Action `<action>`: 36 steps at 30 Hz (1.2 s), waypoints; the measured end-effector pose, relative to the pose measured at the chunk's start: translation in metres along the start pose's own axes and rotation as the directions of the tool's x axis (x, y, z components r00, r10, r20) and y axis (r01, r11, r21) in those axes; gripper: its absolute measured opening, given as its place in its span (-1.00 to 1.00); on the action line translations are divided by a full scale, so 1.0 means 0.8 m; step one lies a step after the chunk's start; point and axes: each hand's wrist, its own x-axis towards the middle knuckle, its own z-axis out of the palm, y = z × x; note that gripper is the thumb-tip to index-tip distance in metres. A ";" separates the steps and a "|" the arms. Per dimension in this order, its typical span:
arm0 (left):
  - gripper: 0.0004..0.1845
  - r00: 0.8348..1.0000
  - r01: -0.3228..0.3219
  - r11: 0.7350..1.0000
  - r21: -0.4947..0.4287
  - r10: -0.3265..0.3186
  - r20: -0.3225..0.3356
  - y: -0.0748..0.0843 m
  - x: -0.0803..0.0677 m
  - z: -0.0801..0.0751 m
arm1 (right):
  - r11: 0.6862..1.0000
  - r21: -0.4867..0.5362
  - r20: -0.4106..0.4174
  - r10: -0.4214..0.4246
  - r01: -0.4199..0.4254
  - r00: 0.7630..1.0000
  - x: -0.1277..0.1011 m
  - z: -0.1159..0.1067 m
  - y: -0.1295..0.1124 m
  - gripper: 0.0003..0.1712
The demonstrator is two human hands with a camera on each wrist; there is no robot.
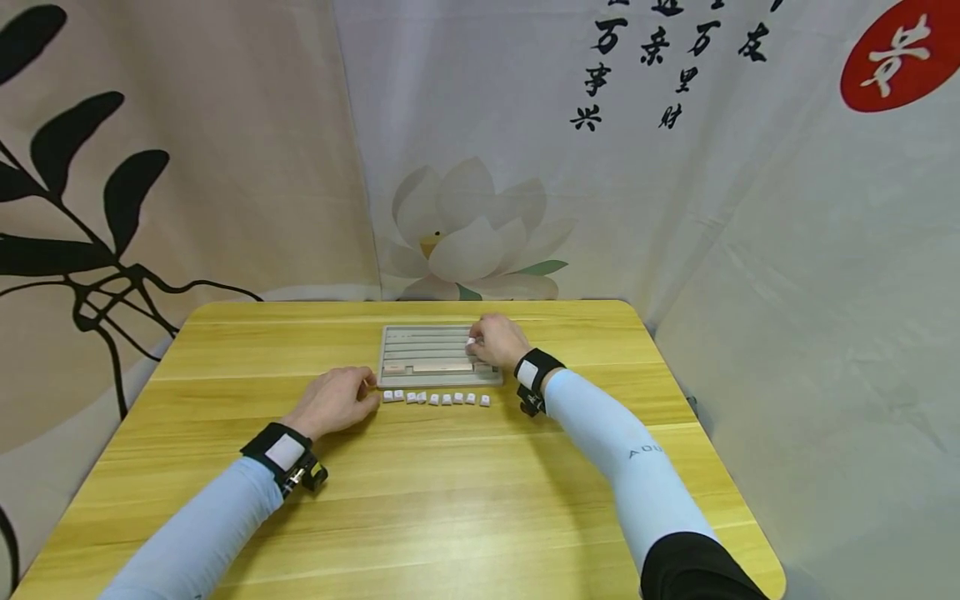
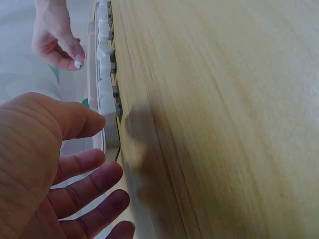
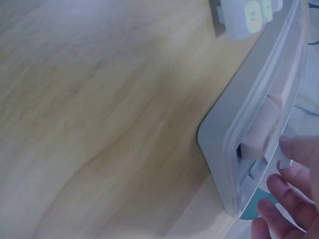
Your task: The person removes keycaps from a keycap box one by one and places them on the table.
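A light-grey keyboard (image 1: 427, 340) lies on the wooden table, with a long pale spacebar (image 1: 442, 367) near its front edge. Over its right part, my right hand (image 1: 501, 340) pinches a small white keycap (image 2: 78, 65) between thumb and index finger. The remaining right fingers are loosely bent in the right wrist view. Beside the keyboard's front-left corner is my left hand (image 1: 337, 402), its fingers relaxed and apart, holding nothing. Several white keycaps (image 1: 434, 400) stand in a row along the keyboard's front edge, the leftmost close to the left fingertips.
The yellow wood-grain table (image 1: 450, 500) reaches back to a hanging cloth backdrop (image 1: 480, 125) printed with a flower and writing. Each wrist wears a black strap (image 1: 281, 450) with a small camera.
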 end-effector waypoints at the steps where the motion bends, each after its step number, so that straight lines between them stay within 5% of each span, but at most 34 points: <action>1: -0.65 1.000 -0.003 1.000 0.000 0.003 0.001 0.000 -0.001 0.000 | 1.000 0.003 -0.001 0.000 0.000 1.000 -0.002 -0.002 0.000 -0.69; 36: -0.62 1.000 0.013 1.000 0.010 -0.013 0.006 0.004 -0.001 -0.008 | 0.982 0.058 -0.091 -0.175 0.181 0.980 -0.052 -0.013 0.003 -0.77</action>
